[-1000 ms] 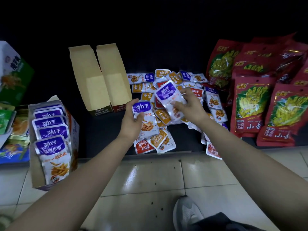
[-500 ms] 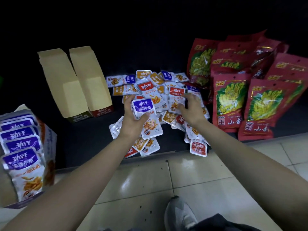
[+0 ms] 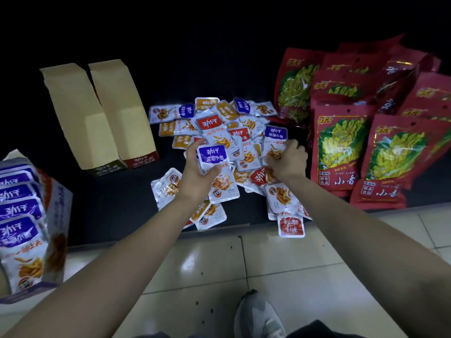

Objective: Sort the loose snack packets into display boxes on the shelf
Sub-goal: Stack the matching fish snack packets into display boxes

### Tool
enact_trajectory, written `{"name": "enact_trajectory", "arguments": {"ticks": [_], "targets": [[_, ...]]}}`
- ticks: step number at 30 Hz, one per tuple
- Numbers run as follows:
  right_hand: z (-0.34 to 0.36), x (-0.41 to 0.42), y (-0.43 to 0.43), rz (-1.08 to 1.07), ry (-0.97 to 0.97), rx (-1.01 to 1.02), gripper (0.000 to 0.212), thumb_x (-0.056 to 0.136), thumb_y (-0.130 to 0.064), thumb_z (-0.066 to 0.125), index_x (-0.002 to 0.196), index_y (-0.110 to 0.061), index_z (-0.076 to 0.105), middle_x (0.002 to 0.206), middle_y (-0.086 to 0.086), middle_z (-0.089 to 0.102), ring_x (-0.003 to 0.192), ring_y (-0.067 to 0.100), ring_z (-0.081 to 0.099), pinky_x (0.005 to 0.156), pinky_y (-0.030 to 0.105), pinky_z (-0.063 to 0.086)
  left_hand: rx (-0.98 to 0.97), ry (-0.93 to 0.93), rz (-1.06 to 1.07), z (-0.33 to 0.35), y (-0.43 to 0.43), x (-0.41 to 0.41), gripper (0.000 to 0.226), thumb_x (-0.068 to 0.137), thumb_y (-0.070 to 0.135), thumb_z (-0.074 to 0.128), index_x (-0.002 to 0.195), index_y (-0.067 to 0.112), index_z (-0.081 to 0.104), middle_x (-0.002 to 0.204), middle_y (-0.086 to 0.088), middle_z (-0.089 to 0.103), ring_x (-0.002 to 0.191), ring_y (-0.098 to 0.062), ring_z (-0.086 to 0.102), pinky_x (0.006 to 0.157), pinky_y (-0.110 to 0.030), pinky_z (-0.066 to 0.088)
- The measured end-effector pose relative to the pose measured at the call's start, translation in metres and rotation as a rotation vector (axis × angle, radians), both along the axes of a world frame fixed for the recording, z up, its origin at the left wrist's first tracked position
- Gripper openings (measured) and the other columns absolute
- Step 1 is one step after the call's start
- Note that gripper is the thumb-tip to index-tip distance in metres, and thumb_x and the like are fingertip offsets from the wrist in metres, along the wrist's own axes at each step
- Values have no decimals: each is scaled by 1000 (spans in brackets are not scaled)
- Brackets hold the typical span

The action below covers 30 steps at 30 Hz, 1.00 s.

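Note:
A heap of small snack packets [image 3: 220, 129] with purple, red and orange labels lies on the dark low shelf [image 3: 117, 206]. My left hand [image 3: 197, 178] grips a purple-label packet [image 3: 214, 167] above the heap's near side. My right hand [image 3: 288, 159] pinches another purple-label packet [image 3: 274, 140] at the heap's right. Two cardboard display boxes [image 3: 97, 118] with nothing inside lie tipped back on the shelf at the left. A display box [image 3: 26, 230] filled with purple packets stands at the far left.
Large red bags [image 3: 366, 132] of a yellow snack crowd the shelf's right side. A red packet [image 3: 291, 225] hangs over the shelf's front edge. Below is a tiled floor [image 3: 268, 259], with a grey shoe [image 3: 256, 315] near the bottom.
The view has drifted right, so the boxes sit further left. My right hand has let go of the earlier packet and now pinches another purple one. My left hand keeps its packet.

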State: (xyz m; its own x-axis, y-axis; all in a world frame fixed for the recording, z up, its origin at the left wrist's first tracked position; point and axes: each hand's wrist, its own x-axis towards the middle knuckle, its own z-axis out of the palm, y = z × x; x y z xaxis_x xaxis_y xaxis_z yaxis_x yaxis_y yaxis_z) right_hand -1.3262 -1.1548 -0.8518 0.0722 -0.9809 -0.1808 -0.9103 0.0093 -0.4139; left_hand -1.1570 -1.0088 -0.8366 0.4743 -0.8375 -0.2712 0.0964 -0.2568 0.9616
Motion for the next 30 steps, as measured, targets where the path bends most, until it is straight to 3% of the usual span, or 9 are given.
{"name": "enact_trajectory", "arguments": {"ticks": [4, 8, 11, 16, 18, 21, 24, 26, 30], "targets": [[2, -5, -12, -104, -104, 83, 83, 75, -34, 82, 137, -2, 37, 133, 19, 48, 123, 36, 47, 99, 44, 43, -6, 1, -5, 1, 0, 0, 68, 91, 1, 64, 142, 31, 31, 130, -1, 55, 119, -17, 56, 97, -39, 52], [10, -7, -19, -128, -416, 45, 48, 88, -19, 71, 127, -3, 48, 121, 14, 61, 103, 27, 62, 85, 40, 54, -3, -12, -21, 1, 2, 0, 69, 91, 3, 64, 145, 29, 29, 130, 0, 53, 121, -18, 55, 98, -40, 52], [21, -8, -20, -113, -532, 25, 28, 96, -12, 58, 123, -4, 51, 117, 14, 63, 92, 24, 61, 74, 36, 53, -5, -21, -29, 1, 2, 1, 69, 91, 3, 64, 145, 29, 27, 132, -1, 52, 122, -18, 54, 98, -40, 51], [35, -8, -11, -66, -685, -52, 12, 102, -25, 49, 107, -14, 49, 101, 10, 61, 85, 25, 60, 69, 42, 53, -24, 0, -33, 3, 3, 4, 65, 92, 3, 62, 138, 35, 30, 132, -3, 53, 121, -19, 55, 97, -37, 52], [44, 1, -2, -30, -795, 20, 8, 101, -24, 50, 104, -17, 51, 101, 4, 63, 93, 23, 61, 78, 37, 52, -33, 12, -20, 4, 4, 5, 64, 93, 2, 61, 138, 35, 30, 129, -1, 54, 119, -17, 57, 92, -31, 54], [50, 22, 17, 2, -954, 367, 16, 98, -16, 56, 111, -8, 54, 108, 9, 66, 99, 26, 65, 90, 43, 51, -39, 57, 25, 5, 4, 6, 66, 95, 0, 56, 146, 30, 27, 122, 3, 57, 106, -7, 61, 80, -21, 56], [46, 40, 46, 161, -828, 648, 9, 92, -11, 64, 97, -10, 56, 99, 10, 68, 84, 21, 67, 74, 31, 55, -49, 75, 79, 4, 4, 8, 60, 98, 1, 52, 145, 29, 29, 119, 8, 56, 107, -7, 59, 83, -24, 54], [43, 48, 61, 230, -722, 642, 12, 91, -14, 66, 87, -14, 55, 88, 7, 66, 71, 13, 62, 58, 20, 49, -66, 131, 133, 3, 6, 9, 50, 101, 4, 47, 140, 31, 34, 124, 5, 56, 110, -9, 58, 82, -24, 54], [43, 55, 75, 299, -611, 592, 22, 91, -23, 68, 87, -10, 51, 78, 5, 61, 61, 10, 56, 52, 17, 45, -77, 242, 245, 6, 9, 8, 36, 105, 15, 37, 136, 32, 43, 128, -5, 60, 112, -19, 61, 89, -39, 55]]}}
